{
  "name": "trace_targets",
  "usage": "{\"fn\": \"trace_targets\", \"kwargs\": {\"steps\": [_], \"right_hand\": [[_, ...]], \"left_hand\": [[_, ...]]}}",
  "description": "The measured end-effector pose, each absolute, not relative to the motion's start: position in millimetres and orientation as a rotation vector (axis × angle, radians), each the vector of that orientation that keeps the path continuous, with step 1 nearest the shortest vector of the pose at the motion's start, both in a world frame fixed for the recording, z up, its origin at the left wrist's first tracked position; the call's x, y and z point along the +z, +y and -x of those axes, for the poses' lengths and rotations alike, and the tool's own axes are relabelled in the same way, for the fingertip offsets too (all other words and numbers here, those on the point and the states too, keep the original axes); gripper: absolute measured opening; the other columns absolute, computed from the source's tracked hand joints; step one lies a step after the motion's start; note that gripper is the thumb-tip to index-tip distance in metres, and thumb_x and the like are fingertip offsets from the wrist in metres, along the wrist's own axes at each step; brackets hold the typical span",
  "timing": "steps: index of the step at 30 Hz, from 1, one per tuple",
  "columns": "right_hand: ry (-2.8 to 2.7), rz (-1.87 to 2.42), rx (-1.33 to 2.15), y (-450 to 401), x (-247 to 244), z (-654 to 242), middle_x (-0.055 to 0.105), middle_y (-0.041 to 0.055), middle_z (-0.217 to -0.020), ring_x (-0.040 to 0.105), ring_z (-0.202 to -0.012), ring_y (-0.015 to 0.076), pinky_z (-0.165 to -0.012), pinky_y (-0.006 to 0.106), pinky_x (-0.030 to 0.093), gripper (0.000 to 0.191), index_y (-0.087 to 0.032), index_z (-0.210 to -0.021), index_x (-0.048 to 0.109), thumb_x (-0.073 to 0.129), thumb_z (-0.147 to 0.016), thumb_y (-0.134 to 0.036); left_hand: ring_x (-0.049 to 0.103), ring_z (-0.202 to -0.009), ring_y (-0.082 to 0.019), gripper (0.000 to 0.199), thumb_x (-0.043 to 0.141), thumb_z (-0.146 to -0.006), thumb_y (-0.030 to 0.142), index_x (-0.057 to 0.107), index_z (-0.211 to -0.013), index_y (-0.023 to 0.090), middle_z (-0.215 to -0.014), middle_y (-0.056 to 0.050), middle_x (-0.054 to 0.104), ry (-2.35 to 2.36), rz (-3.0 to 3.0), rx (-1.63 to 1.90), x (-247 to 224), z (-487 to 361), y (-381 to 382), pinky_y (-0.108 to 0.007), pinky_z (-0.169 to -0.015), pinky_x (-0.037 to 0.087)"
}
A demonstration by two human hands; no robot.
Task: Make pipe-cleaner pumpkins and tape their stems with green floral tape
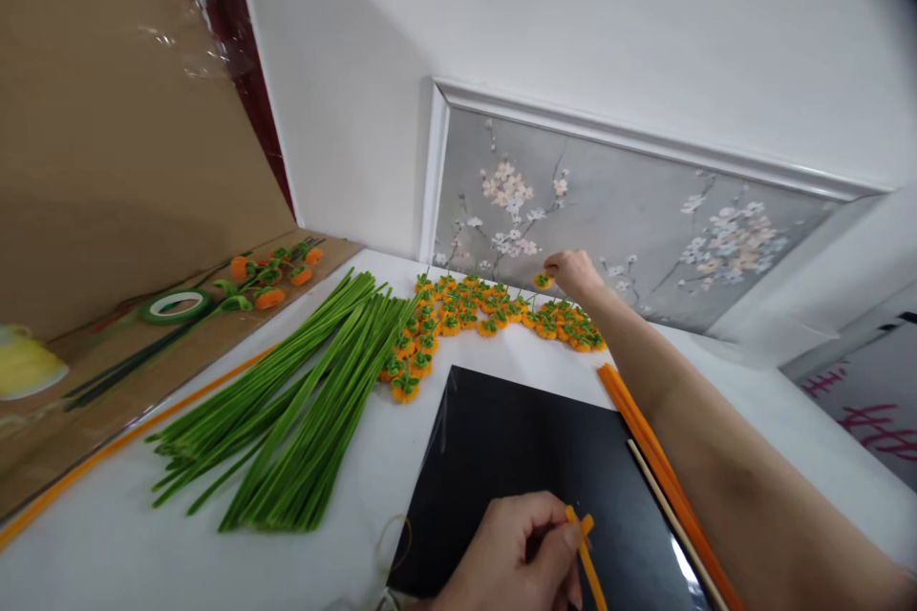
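Above the black board (pixel 516 439), my left hand (pixel 520 549) pinches orange pipe cleaner pieces (pixel 588 558) that cross near the fingertips. My right hand (pixel 573 273) is stretched toward the back of the white table, its fingers closed on a small orange-and-green flower piece (pixel 543 281). That piece hangs just over a curved row of similar orange pieces with green tops (pixel 469 301). Under my right forearm, long orange pipe cleaners (pixel 645 434) lie beside a thin pale stick (pixel 673 520) along the board's right side.
A large bundle of green pipe cleaners (pixel 315 401) lies left of the board. Farther left, cardboard (pixel 215 329) holds green tape (pixel 176 306) and finished orange stems (pixel 268 298). A floral wall panel (pixel 608 210) rises behind the table.
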State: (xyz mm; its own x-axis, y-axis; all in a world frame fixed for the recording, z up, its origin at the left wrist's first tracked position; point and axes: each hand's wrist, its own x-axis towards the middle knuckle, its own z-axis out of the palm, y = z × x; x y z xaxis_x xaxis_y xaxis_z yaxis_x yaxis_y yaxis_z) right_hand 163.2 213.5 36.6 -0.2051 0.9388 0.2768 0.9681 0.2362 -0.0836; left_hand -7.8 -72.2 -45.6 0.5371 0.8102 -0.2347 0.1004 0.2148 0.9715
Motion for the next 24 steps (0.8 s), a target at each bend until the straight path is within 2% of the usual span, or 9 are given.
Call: {"fn": "trace_targets", "kwargs": {"steps": [6, 15, 20, 24], "right_hand": [[-2.396, 1.854, 0.064, 229.2, 28.9, -155.7, 0.058, 0.0079, -0.119, 0.060, -0.098, 0.0201, -0.082, 0.039, 0.052, 0.029, -0.017, -0.117, 0.057, 0.055, -0.091, -0.031], [-2.438, 1.845, 0.328, 223.6, 28.3, -164.7, 0.059, 0.0069, -0.118, 0.061, -0.097, 0.0208, -0.081, 0.039, 0.053, 0.029, -0.017, -0.115, 0.058, 0.055, -0.091, -0.032], [-2.371, 1.872, 0.372, 222.3, 25.7, -168.9, 0.059, 0.0074, -0.116, 0.061, -0.096, 0.0201, -0.080, 0.039, 0.053, 0.030, -0.016, -0.116, 0.057, 0.055, -0.091, -0.032], [-2.303, 1.823, 0.268, 215.0, 37.3, -167.9, 0.060, 0.0075, -0.115, 0.061, -0.096, 0.0197, -0.081, 0.040, 0.053, 0.030, -0.016, -0.116, 0.057, 0.056, -0.091, -0.032]], "left_hand": [[0.039, -0.047, -0.007, 0.044, 0.046, -0.082, 0.057, 0.047, -0.064, 0.017, -0.055, 0.002, 0.049, 0.893, -1.290, 0.603, -43.9, 9.1, -70.3, -0.019, -0.045, 0.028], [0.041, -0.045, -0.007, 0.041, 0.047, -0.084, 0.053, 0.047, -0.064, 0.017, -0.051, 0.003, 0.048, 0.910, -1.279, 0.582, -43.3, 7.2, -70.6, -0.019, -0.045, 0.029], [0.042, -0.049, -0.007, 0.036, 0.048, -0.084, 0.048, 0.048, -0.065, 0.017, -0.057, 0.002, 0.050, 0.914, -1.259, 0.579, -43.6, 8.1, -72.3, -0.018, -0.046, 0.030], [0.043, -0.050, -0.007, 0.033, 0.049, -0.082, 0.044, 0.048, -0.064, 0.016, -0.056, 0.002, 0.049, 0.922, -1.257, 0.586, -44.5, 7.6, -72.4, -0.018, -0.047, 0.031]]}}
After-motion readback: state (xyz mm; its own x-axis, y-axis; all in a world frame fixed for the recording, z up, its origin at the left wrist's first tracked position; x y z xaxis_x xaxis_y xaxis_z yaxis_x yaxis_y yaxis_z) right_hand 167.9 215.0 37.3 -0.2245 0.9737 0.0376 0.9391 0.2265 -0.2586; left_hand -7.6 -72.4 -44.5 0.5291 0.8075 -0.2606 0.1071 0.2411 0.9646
